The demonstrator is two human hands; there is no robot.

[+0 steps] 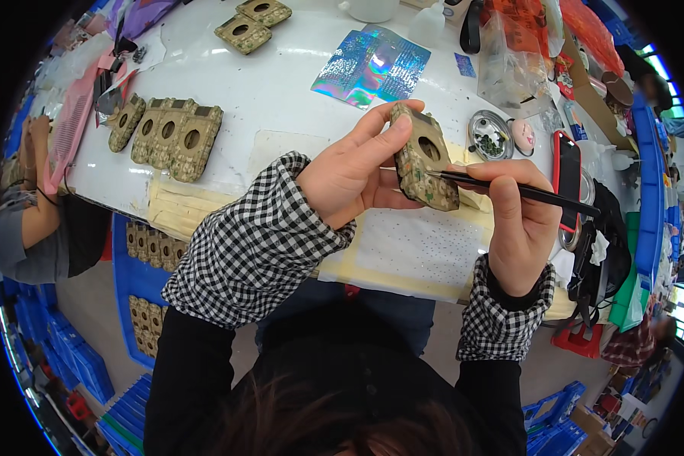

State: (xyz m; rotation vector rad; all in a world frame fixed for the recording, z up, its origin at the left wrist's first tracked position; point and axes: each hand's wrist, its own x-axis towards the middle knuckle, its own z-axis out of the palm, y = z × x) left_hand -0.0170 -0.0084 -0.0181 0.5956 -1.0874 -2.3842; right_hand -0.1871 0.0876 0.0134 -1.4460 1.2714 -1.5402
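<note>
In my left hand is a camouflage-patterned plastic housing with an oval hole, held tilted above the table. My right hand grips a pair of black tweezers, and their tip meets the housing's face just below the hole. Whether the tip pinches anything is too small to tell. Beneath my hands lies a white sheet dotted with tiny dark specks. Several matching housings stand in a row on the left of the table, and two more lie at the far side.
Shiny holographic sheets lie beyond my hands. To the right are a round metal dish with small dark green parts, a red-edged phone and plastic bags. A blue tray of housings sits below the table's left edge. A person works at left.
</note>
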